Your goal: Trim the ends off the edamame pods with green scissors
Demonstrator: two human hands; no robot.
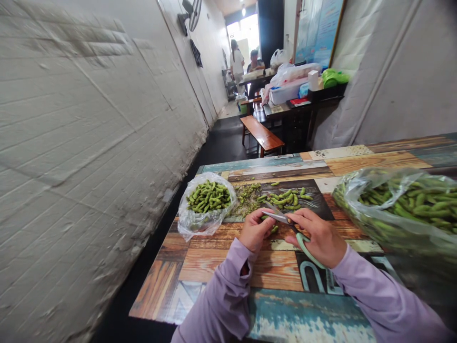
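My right hand is closed around the light green handles of a pair of scissors. Its blades point left, slightly parted, with the tips at the fingers of my left hand. That hand is pinched on a green soybean pod, mostly hidden by the fingers and blades. Just beyond both hands lies a loose row of soybean pods. Left of them is a scatter of small green trimmings. A clear plastic bag at the left holds a heap of short pods.
A large clear plastic bag full of pods stands on the right of the patterned wooden table. Beyond are a reddish bench and another table with a white tub. Two people are farther back. A white wall runs along the left.
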